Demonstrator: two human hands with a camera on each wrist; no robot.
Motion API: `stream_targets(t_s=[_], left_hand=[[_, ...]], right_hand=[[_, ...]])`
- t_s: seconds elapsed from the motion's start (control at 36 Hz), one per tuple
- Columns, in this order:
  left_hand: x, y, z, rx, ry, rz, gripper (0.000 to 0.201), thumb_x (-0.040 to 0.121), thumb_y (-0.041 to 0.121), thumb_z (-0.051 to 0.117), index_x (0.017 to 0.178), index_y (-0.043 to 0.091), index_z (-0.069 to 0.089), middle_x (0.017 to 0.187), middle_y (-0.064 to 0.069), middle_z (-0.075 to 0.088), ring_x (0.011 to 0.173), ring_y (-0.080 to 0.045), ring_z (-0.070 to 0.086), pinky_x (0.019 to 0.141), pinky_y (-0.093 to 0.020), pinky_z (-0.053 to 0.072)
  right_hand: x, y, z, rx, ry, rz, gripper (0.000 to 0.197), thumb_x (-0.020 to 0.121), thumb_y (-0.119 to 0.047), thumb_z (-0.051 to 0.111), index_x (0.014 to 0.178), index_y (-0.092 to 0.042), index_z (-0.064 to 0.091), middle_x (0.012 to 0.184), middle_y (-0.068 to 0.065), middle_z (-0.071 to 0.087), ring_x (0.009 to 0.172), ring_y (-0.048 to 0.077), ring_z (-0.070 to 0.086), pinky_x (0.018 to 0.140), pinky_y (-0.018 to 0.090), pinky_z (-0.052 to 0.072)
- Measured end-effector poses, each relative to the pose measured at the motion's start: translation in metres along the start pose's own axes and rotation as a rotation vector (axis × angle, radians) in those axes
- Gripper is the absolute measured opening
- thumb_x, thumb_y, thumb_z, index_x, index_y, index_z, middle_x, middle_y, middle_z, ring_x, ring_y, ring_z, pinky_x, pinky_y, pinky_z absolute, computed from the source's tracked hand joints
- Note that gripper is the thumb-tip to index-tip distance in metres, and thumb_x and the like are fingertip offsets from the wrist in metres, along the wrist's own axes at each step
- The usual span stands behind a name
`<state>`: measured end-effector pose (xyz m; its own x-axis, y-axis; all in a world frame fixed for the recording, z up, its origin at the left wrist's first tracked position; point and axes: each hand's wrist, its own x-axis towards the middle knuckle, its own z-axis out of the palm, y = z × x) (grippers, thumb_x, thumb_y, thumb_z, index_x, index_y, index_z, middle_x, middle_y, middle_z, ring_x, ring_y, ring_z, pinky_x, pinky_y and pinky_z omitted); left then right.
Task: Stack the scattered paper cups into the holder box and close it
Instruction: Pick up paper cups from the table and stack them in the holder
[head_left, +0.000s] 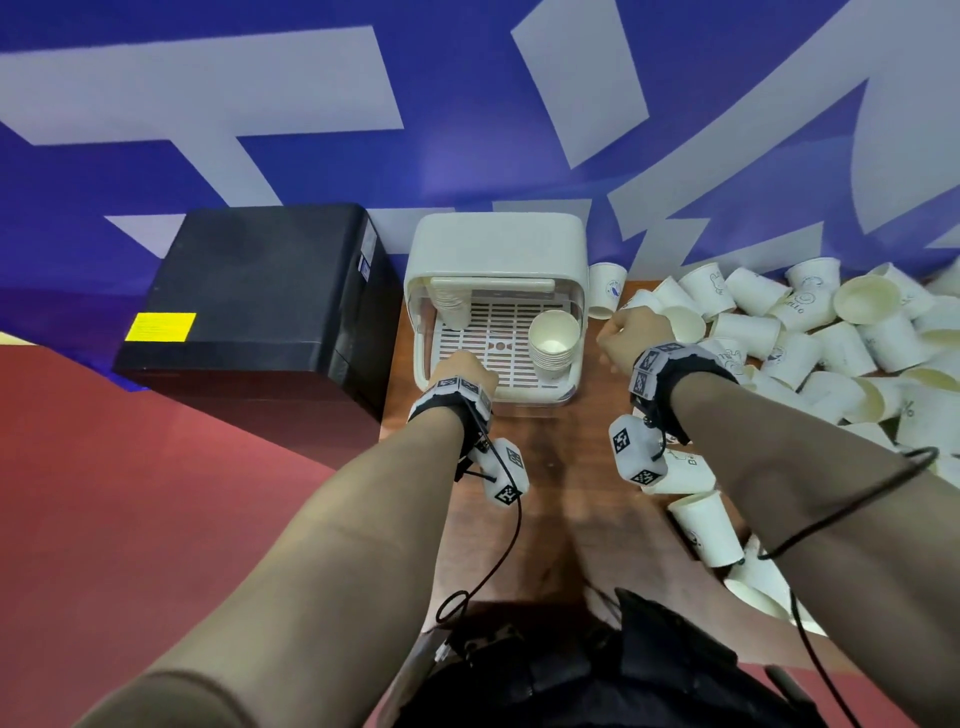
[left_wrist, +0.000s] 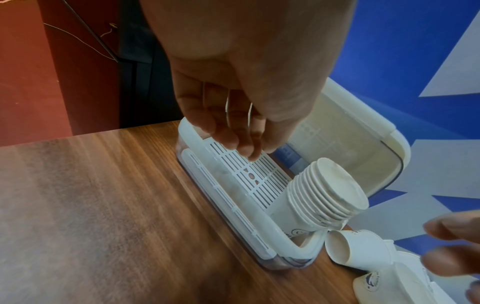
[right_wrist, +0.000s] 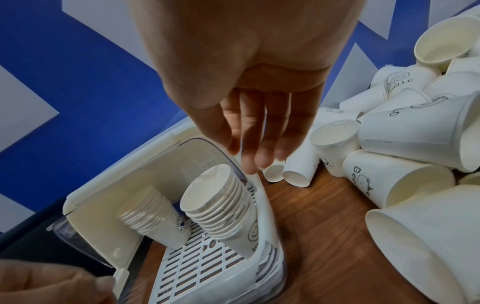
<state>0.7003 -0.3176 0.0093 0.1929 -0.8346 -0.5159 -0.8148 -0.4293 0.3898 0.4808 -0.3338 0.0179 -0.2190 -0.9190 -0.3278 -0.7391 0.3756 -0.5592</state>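
Forearms, bare and each fitted with a wrist-mounted tracker, enter from the near edge of the head view. Fingers of the left hand (left_wrist: 233, 115) hang loosely extended and hold nothing; their tips hover just above the slotted white tray (left_wrist: 244, 176) at the near-left corner of the holder box (head_left: 496, 249). Fingers of the right hand (right_wrist: 249, 115) are likewise relaxed, pointing downward, with nothing held; they hang beside the box's right rim, above the wooden table (head_left: 561, 483).

Holder box: white, standing open at the far edge of the table, against the blue-and-white wall (head_left: 311, 156), with its lid (right_wrist: 124, 185) raised upright at the back. Inside, two nested stacks stand mouth-up on the tray: one at the right (head_left: 554, 345), near the front, and another at the rear left (head_left: 451, 306).

Scattered paper cups (head_left: 831, 332): white, most lying on their sides in a heap on the table to the right of the box; some bear printed marks such as "HELLO". Several more lie nearer the person, beneath the right forearm (head_left: 706, 527).

Black box (head_left: 260, 291): stands left of the holder box and carries a yellow label.
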Motion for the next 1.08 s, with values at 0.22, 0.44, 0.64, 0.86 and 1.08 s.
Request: stream_targets(t_s=[0.22,0.44,0.64,0.86,1.08], left_hand=[[-0.021,0.007,0.014,0.028,-0.027,0.028,0.03,0.087,0.01,0.053,0.058,0.012,0.046,0.057,-0.003,0.048,0.055,-0.021,0.046,0.055,-0.024,0.04],[-0.05,-0.011,0.066,0.06,-0.148,0.044,0.022,0.089,0.016,0.054,0.069,0.007,0.058,0.068,-0.008,0.057,0.067,-0.028,0.055,0.062,-0.029,0.044],[-0.074,0.004,0.113,0.106,-0.253,0.066,0.029,0.094,0.018,0.051,0.067,0.007,0.056,0.069,-0.009,0.059,0.067,-0.028,0.057,0.061,-0.029,0.044],[-0.08,0.033,0.148,0.002,-0.29,0.111,0.021,0.091,0.027,0.057,0.087,0.017,0.075,0.09,-0.007,0.076,0.085,-0.028,0.072,0.081,-0.034,0.06],[-0.042,0.065,0.189,-0.144,-0.231,0.117,0.039,0.078,0.055,0.062,0.102,0.027,0.073,0.096,0.001,0.075,0.09,-0.022,0.071,0.087,-0.037,0.058]], right_hand=[[-0.03,0.021,-0.016,-0.06,-0.022,-0.003,0.026,0.089,-0.017,0.048,0.074,-0.006,0.066,0.078,0.015,0.07,0.076,0.033,0.067,0.076,0.039,0.058],[-0.067,0.091,-0.01,-0.169,-0.106,0.122,0.026,0.09,-0.017,0.048,0.075,-0.003,0.064,0.075,0.012,0.067,0.07,0.027,0.063,0.059,0.027,0.049],[-0.085,0.139,-0.005,-0.276,-0.212,0.163,0.03,0.085,-0.022,0.054,0.069,0.0,0.068,0.072,0.015,0.071,0.058,0.022,0.059,0.06,0.03,0.052],[-0.092,0.152,0.011,-0.322,-0.257,0.084,0.045,0.088,-0.048,0.057,0.106,-0.009,0.044,0.091,0.004,0.052,0.079,0.023,0.051,0.052,0.029,0.031],[-0.083,0.18,0.035,-0.27,-0.145,0.104,0.057,0.083,-0.047,0.057,0.122,-0.009,0.041,0.105,0.012,0.063,0.08,0.029,0.055,0.063,0.033,0.039]])
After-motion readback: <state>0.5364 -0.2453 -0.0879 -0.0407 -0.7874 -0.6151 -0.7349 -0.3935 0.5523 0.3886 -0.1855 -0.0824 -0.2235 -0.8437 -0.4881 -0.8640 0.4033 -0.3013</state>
